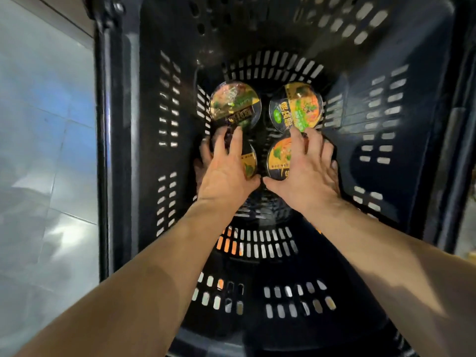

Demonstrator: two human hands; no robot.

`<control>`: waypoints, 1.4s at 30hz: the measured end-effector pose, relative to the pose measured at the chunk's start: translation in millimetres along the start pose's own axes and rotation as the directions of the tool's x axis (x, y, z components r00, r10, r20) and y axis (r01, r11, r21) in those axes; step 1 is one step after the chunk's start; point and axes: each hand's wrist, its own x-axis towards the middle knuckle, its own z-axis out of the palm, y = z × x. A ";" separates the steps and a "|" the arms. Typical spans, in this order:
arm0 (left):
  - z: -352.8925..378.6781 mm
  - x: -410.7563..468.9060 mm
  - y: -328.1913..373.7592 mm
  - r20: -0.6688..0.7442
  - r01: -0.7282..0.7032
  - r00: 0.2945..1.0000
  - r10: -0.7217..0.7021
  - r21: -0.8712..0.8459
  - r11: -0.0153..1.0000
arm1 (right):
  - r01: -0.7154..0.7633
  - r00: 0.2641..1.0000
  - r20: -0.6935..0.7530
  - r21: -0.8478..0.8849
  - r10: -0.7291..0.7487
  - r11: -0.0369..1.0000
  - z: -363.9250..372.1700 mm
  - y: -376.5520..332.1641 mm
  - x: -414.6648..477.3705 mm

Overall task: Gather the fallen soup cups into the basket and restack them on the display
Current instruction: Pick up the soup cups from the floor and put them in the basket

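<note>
A pale tiled floor point(46, 155) fills the nine o'clock side of the view; its tiles are large and grey-white, divided by thin darker grout lines point(59, 150) running slantwise; the surface is glossy, with soft bluish patches and a bright smear of reflected light point(56, 231) toward eight o'clock; at eleven o'clock a light band like a skirting or ledge point(64, 20) runs diagonally along the floor's edge; at three to four o'clock a narrow strip of brighter ground point(467, 228) shows, too slim to make out.
</note>
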 end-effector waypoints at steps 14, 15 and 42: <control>44.1 30.4 -2.6 0.001 0.011 1.000 -0.011 -0.040 0.999 | 0.012 0.992 -0.123 -0.083 -0.022 0.996 60.8 6.4 24.5; 44.7 30.3 -2.2 0.000 0.009 1.000 -0.009 -0.019 1.000 | 0.016 0.992 -0.122 -0.097 -0.028 0.995 61.3 6.8 24.7; -129.5 -151.2 35.9 -0.182 -0.096 0.972 0.149 0.273 0.957 | 0.133 0.990 -0.040 -0.104 -0.138 0.986 -139.6 -11.9 -124.5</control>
